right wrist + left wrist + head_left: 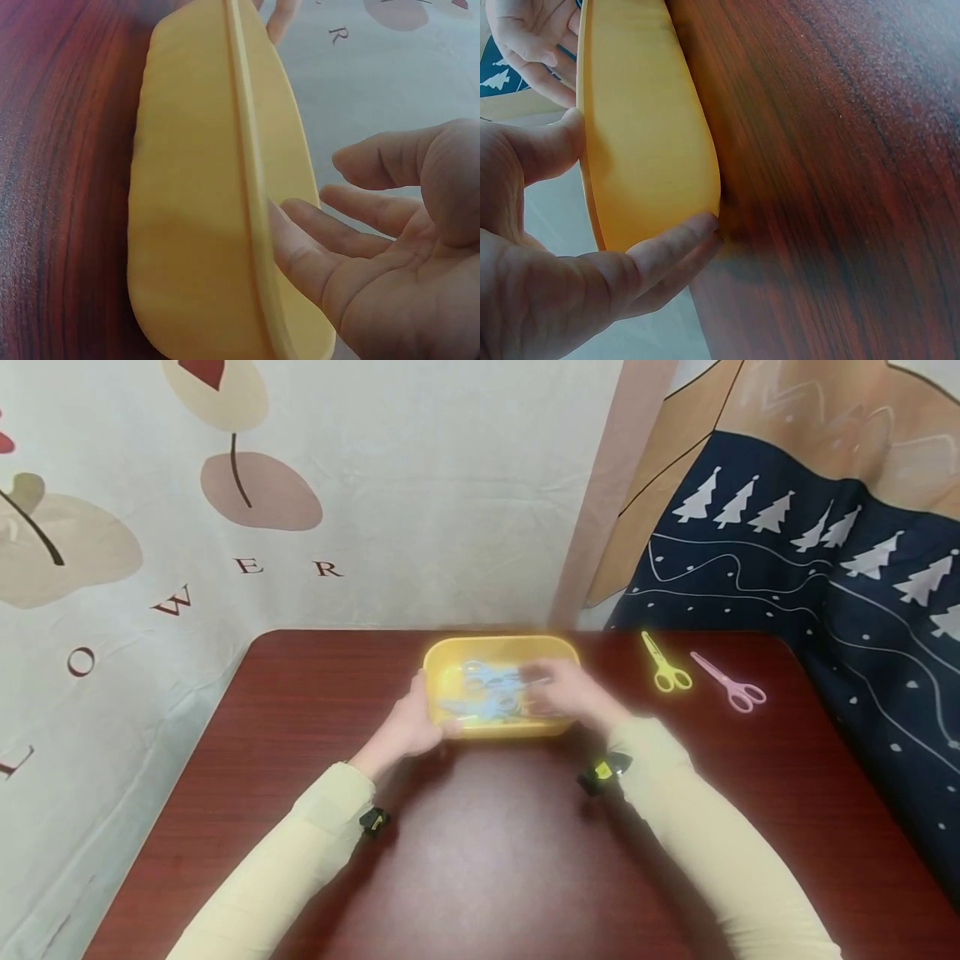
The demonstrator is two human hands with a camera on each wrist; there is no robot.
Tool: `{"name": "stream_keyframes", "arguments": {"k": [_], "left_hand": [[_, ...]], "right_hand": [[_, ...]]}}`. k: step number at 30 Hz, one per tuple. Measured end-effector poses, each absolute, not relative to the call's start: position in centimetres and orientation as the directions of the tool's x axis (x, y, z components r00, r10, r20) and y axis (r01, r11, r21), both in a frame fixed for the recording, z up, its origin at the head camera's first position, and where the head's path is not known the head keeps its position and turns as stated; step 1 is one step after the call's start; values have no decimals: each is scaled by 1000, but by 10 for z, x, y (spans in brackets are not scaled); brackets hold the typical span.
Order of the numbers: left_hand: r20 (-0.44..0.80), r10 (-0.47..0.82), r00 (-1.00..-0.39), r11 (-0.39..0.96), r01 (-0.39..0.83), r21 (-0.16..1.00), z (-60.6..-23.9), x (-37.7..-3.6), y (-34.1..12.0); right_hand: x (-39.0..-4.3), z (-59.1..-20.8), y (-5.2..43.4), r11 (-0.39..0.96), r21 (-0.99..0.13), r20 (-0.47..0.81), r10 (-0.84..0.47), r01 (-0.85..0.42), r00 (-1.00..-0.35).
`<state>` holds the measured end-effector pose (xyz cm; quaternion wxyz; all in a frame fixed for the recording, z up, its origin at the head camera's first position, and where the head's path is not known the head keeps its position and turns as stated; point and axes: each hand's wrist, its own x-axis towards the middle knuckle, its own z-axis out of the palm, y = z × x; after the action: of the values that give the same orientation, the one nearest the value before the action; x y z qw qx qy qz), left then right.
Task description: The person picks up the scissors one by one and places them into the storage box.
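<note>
A: Where is the tub [501, 647], and how does it lie?

B: On the tabletop [480, 860], close to its far edge. It is a yellow oblong with rounded corners, and its long axis runs left to right, along that far edge.

A: What is it made of?

B: Smooth matte plastic, with a thin raised lip round the rim. The wrist views show its side wall curving gently down to the wood.

A: Anything in it?

B: Blue scissors [487, 693], lying blurred in the tub; I can't tell which way the blades point.

A: The left hand [411, 727]?

B: Its grip is clamped on the tub's left end: thumb on the rim, fingers [667, 251] curled under the wall at the bottom edge.

A: And the right hand [566, 692]?

B: Over the tub's right half, reaching inward. The wrist view shows the palm open and the fingers relaxed beside the rim, grasping nothing.

A: What lies beyond the tub?

B: To its right, well apart from it, yellow scissors [663, 665] and then pink scissors [729, 682], both with blades pointing away to the far left and loops nearer the person. The tabletop is glossy dark red wood grain.
</note>
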<state>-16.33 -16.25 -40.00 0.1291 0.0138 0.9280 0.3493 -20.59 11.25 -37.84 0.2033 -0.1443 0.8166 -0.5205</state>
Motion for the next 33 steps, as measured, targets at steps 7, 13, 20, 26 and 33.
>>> {"name": "stream_keyframes", "arguments": {"k": [7,13,20,26,33], "left_hand": [[-230,113,-967,756,-66,651,-399,-162,-162],[-219,124,-968,756,-51,653,-400,-163,-162],[-196,135,-971,752,-28,658,-400,-164,-162],[-210,127,-969,752,-44,658,-399,-164,-162],[-222,123,-967,753,-54,656,-400,-164,-163]], "right_hand": [[-207,-378,112,511,-859,-196,-400,-41,-895],[-206,-375,125,535,-843,-175,-377,-60,-910],[-207,-371,139,538,-840,-144,-343,-69,-928],[-207,-367,151,494,-867,-118,-319,-58,-940],[-204,-364,169,449,-893,-86,-248,-36,-965]]}}
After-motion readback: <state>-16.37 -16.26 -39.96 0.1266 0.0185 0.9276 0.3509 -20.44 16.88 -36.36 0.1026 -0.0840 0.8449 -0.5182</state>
